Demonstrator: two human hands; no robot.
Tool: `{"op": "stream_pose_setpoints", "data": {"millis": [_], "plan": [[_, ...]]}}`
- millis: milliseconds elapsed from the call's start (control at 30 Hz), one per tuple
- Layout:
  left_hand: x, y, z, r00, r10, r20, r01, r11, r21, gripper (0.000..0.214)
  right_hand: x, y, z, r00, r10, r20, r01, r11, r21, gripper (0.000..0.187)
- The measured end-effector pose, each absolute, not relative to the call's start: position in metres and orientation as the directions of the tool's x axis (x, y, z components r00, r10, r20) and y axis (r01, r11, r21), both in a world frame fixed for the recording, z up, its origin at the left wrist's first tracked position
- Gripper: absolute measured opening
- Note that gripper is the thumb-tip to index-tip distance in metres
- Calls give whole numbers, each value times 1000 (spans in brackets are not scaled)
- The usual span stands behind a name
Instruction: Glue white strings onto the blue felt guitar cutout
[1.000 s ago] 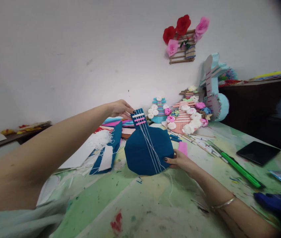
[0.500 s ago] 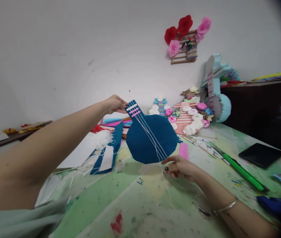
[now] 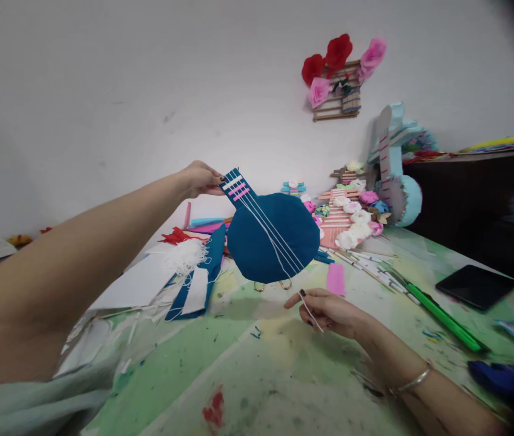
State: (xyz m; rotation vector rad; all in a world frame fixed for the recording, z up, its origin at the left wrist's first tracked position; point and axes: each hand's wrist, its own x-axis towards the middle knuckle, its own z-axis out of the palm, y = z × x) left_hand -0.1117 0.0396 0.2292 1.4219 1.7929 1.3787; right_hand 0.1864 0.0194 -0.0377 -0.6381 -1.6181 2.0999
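Observation:
My left hand (image 3: 200, 179) pinches the neck of a dark blue paper guitar (image 3: 271, 235) and holds it up above the table. White strings run down its round body, and pink and white strips cross its neck. My right hand (image 3: 327, 310) is low, just under the guitar's body, with its fingers pinched on the loose end of a white string (image 3: 309, 309) that hangs from the guitar. A bangle sits on that wrist.
On the paint-stained green table (image 3: 257, 375) lie a blue and white cut piece (image 3: 195, 278), white paper, a pink strip (image 3: 335, 278), a green tool (image 3: 442, 312), a black tablet (image 3: 477, 283) and flower crafts (image 3: 350, 212) by the wall. Paper flowers (image 3: 338, 66) hang above.
My left hand has lifted the guitar off the table and tilted it. My right hand has let go of the body's edge and taken the loose string end.

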Motion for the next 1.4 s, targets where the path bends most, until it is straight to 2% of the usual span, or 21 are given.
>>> {"op": "stream_pose_setpoints", "data": {"millis": [100,233,333,433,500,600,700,800,833,933,1067,1233,1400], "plan": [[-119,37,234,-398,888,229,420,-46,906,19,191,26,-38,-804,582,-122,-39,-256,-966,40],[-132,35,242,-442,864,242,398,-53,916,23,194,31,-40,-761,624,-175,3,-265,-964,39],[-142,32,249,-461,851,253,396,-58,916,23,192,35,-42,-652,738,-172,-26,-249,-968,32],[-147,30,253,-449,853,268,427,-59,902,21,192,39,-40,-470,881,-49,-154,-137,-979,33],[-147,29,252,-429,863,268,443,-58,895,20,193,41,-36,-378,923,76,-254,-24,-967,39],[-141,30,248,-400,881,252,455,-48,889,19,193,41,-31,-344,914,216,-337,94,-937,44],[-129,32,240,-346,910,227,476,-37,878,18,190,38,-30,-379,876,299,-333,173,-927,46],[-118,36,234,-314,925,212,481,-37,876,19,187,36,-31,-418,839,348,-281,245,-928,26],[-116,37,232,-315,926,207,479,-33,877,20,186,36,-31,-429,832,353,-258,262,-930,22],[-114,40,231,-330,927,179,464,-6,886,24,185,38,-34,-446,825,347,-200,286,-937,27],[-123,41,232,-327,926,188,486,-6,874,23,185,42,-37,-407,853,327,-194,270,-943,22],[-138,39,234,-363,903,229,527,-4,850,19,193,51,-38,-269,912,309,-293,228,-928,25],[-151,34,237,-417,880,228,540,38,841,15,211,66,-35,-76,953,295,-449,231,-863,28]]}}
